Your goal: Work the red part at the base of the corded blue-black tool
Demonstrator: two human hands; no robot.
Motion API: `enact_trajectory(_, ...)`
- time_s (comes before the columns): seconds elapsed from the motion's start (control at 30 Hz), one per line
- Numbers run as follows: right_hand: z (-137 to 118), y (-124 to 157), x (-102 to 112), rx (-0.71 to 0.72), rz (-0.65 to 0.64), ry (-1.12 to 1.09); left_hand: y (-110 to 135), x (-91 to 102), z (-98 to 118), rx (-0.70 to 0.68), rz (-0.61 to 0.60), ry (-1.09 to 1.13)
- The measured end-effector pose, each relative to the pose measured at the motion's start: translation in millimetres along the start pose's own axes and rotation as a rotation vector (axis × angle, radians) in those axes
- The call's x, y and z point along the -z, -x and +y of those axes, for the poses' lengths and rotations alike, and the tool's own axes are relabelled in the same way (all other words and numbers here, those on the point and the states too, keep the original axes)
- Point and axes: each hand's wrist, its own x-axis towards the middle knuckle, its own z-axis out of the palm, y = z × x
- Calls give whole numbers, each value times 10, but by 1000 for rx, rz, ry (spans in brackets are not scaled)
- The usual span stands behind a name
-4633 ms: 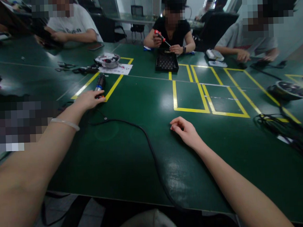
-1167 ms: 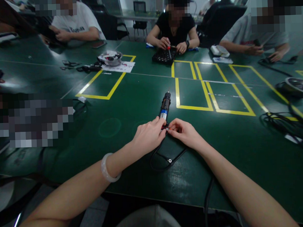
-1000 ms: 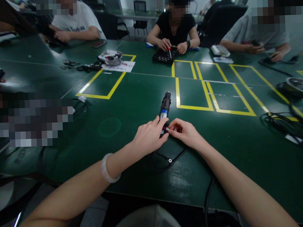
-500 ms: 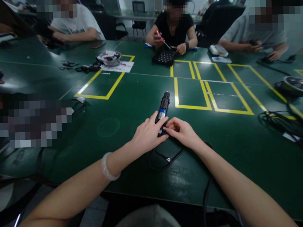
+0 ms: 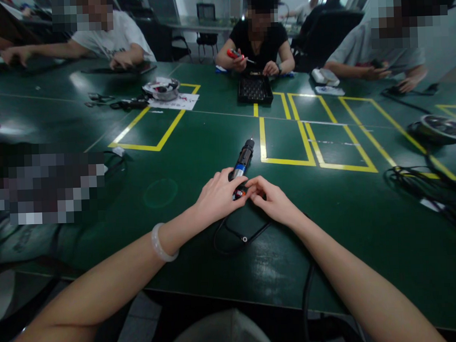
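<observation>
A black electric screwdriver (image 5: 243,158) with a blue band lies on the green table (image 5: 197,142), tip pointing away from me. My left hand (image 5: 217,196) is wrapped round its rear end. My right hand (image 5: 272,202) pinches the same end from the right, at a small red part. The tool's black cable (image 5: 236,238) loops on the table just in front of my hands and runs off the near edge.
Yellow tape rectangles (image 5: 305,143) mark the table. Far side: a black tray (image 5: 255,90) before a person holding a red-handled tool, a metal bowl (image 5: 162,88) on paper. A fan-like disc (image 5: 441,127) and tangled cables (image 5: 426,189) lie right. Other people sit around.
4.6 s ago my left hand reached the screwdriver at the far left; both hands have since held it at the table's middle. In the last second it tilted slightly left.
</observation>
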Motion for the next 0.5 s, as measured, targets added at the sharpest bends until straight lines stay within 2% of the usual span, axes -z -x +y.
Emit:
enact_trajectory(0.27,116,-21,109,-23,73,-41,-4,4,-284,35,-11,-97)
enact_trajectory(0.5,138,-20,118,-42,90,-54,-91,100,-792,155,0,-120)
